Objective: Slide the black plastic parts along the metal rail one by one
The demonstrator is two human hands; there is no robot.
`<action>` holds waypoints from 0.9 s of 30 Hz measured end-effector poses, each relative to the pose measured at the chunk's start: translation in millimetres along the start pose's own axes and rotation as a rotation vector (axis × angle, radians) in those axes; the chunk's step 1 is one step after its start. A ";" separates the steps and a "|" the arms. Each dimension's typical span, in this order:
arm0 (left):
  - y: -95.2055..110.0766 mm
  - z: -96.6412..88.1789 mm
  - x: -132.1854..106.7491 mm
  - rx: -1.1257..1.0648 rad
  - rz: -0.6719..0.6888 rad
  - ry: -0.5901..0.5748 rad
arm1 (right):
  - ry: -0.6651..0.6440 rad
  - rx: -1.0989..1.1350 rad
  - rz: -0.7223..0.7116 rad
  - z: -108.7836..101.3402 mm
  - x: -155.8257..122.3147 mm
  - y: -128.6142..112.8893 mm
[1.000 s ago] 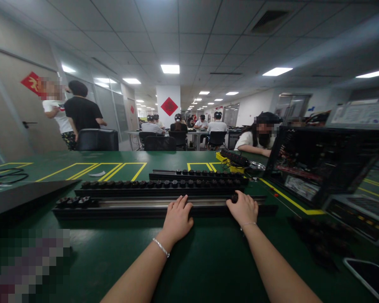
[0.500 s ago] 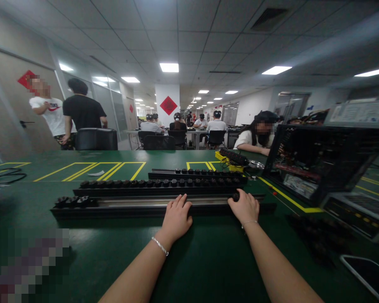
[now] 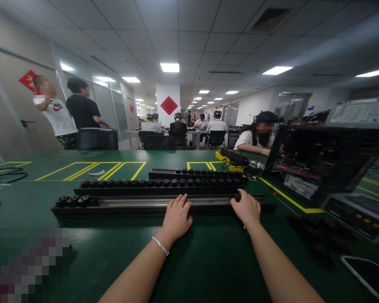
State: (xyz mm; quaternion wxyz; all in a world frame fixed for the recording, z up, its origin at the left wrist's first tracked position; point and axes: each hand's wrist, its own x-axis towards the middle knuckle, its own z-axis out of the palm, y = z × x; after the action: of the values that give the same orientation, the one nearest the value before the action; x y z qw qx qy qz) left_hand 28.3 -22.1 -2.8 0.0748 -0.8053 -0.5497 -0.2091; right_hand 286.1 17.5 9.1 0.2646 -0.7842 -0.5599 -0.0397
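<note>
A long black rail [image 3: 123, 207] with a silver channel lies across the green table [image 3: 208, 261] in front of me. My left hand [image 3: 177, 218] rests on its near edge, fingers stretched out flat. My right hand [image 3: 246, 206] is closed in a pinch on a small black knob-like part [image 3: 238, 196] sitting in the rail's channel. A few more black parts [image 3: 72, 200] sit at the rail's left end. Two further rails [image 3: 158, 186] filled with several black parts lie just behind it.
An open black computer case [image 3: 322, 162] stands at the right, with loose black parts [image 3: 318, 235] and a phone [image 3: 369, 275] near it. Cables [image 3: 4, 174] lie at far left. A seated person [image 3: 255, 136] works across the table; others stand at the back left.
My right hand has shifted slightly to the right along the rail with the black part. A dark object at the left edge has gone from view. The left hand stays put.
</note>
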 end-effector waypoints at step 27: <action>-0.8 -1.6 -0.4 0.001 0.004 -0.008 | -0.027 0.037 0.037 -8.0 5.3 7.4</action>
State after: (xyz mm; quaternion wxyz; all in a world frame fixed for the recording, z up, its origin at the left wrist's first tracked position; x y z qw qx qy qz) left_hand 27.0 -22.7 -1.6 0.0737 -0.8071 -0.5485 -0.2055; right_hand 296.6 16.7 15.1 0.2721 -0.7897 -0.5496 -0.0138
